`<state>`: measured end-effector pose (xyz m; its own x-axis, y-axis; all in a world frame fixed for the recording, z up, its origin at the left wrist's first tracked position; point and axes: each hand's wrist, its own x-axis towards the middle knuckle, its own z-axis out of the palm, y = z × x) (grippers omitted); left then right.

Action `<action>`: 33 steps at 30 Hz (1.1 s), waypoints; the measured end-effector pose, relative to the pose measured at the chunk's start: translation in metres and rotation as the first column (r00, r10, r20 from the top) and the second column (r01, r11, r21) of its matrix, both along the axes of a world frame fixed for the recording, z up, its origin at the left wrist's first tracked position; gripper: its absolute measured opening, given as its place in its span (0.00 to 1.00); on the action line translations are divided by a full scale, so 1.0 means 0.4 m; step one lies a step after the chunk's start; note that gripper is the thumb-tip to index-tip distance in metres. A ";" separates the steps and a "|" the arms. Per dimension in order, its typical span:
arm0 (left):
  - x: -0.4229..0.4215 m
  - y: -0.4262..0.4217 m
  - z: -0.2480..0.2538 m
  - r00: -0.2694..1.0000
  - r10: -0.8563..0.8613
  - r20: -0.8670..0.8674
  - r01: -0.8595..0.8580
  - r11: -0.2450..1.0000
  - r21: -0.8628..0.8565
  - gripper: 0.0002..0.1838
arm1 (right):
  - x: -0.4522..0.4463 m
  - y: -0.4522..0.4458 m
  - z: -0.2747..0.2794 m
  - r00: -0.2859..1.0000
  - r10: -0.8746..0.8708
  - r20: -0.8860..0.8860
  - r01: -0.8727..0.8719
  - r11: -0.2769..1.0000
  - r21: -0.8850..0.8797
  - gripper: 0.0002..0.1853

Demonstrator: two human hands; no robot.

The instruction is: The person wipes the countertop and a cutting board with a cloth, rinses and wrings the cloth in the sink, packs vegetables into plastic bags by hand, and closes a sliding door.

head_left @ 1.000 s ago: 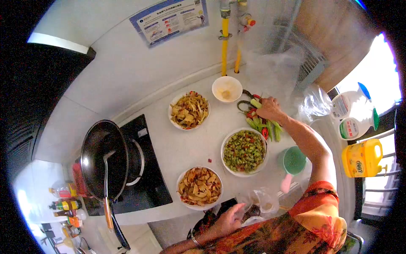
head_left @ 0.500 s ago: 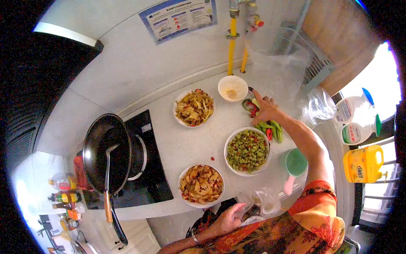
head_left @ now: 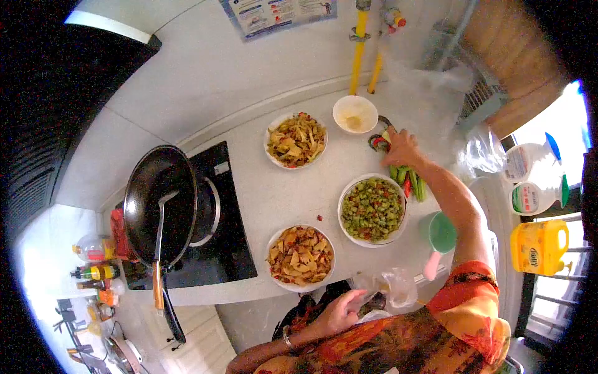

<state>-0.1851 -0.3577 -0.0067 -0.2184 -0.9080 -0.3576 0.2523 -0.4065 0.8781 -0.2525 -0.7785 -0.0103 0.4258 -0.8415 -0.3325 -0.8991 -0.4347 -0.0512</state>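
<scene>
My right hand (head_left: pixel 402 148) is over the pile of green and red peppers (head_left: pixel 408 179) at the counter's back right, its fingers curled down on them; what they grip is hidden. Left of it stands a white bowl (head_left: pixel 355 115) with pale residue. My left hand (head_left: pixel 341 311) hangs before the counter's front edge beside a clear plastic bag (head_left: pixel 398 288), fingers partly bent, and I cannot tell whether it holds the bag. Between the hands is a plate of chopped green vegetables (head_left: pixel 372 209). Two more plates hold sliced food, one at the back (head_left: pixel 296 141) and one in front (head_left: pixel 301 258).
A wok (head_left: pixel 161 206) with a spatula (head_left: pixel 161 227) sits on the black hob (head_left: pixel 233 249) at left. A green ladle with a pink handle (head_left: pixel 441 232) lies at right, near a yellow jug (head_left: pixel 539 247) and white bottles (head_left: pixel 529 197). Yellow pipes (head_left: pixel 359 56) run down the wall.
The view has shifted, so the counter's things sit further right and higher. My right hand has changed its grip on the peppers, spreading and then curling its fingers. My left hand has barely moved.
</scene>
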 end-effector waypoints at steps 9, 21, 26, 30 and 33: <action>0.001 0.006 0.001 0.998 -0.064 -0.012 0.065 0.992 0.112 0.31 | -0.040 -0.037 -0.030 0.947 -0.079 0.311 0.112 0.990 -0.090 0.47; 0.000 -0.008 0.016 0.996 -0.090 0.018 0.088 0.993 0.081 0.29 | -0.094 -0.117 -0.081 0.874 0.036 0.484 0.013 0.995 -0.098 0.27; 0.000 -0.011 0.020 0.989 -0.114 0.092 0.111 0.993 0.040 0.28 | -0.100 -0.135 -0.106 0.909 0.157 0.386 -0.094 0.980 -0.178 0.26; -0.008 0.000 -0.004 0.995 -0.098 0.031 0.095 0.993 0.075 0.28 | -0.102 -0.127 -0.104 0.876 0.159 0.456 -0.067 0.975 -0.211 0.26; -0.004 -0.001 0.000 0.989 -0.124 0.082 0.119 0.991 0.068 0.28 | -0.115 -0.158 -0.112 0.881 0.117 0.459 -0.060 0.989 -0.137 0.26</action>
